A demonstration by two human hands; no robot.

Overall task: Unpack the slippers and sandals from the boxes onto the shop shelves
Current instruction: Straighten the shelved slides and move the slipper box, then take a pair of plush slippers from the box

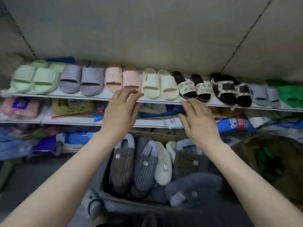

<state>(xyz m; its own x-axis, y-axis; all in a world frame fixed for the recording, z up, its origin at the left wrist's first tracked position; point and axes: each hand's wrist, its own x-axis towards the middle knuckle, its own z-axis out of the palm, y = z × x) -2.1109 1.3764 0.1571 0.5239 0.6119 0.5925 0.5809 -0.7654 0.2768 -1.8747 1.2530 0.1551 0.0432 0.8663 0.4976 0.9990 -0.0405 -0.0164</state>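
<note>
**Item 1, hands.** I log the left hand (122,110) at 11 o'clock, fingers straight and loosely together, tips at the shelf edge (54,95) below the pink pair (123,78); whether they touch it I cannot tell. Right hand (199,122) at 1 o'clock, fingers spread, holding nothing.

**Item 2, stock to unpack.** Box (131,203) at 6 o'clock, fleecy slippers (144,167) inside.

**Risk.** A careless sweep of either hand could knock the cream pair (159,84) or jewelled sandals (193,87) off the lip (both sit close to it).

**Count.** Shelf front row: seven pairs plain, plus green slippers (290,95) at 3 o'clock, too blurred to count. Box: six slippers showing, more probably buried.
</note>
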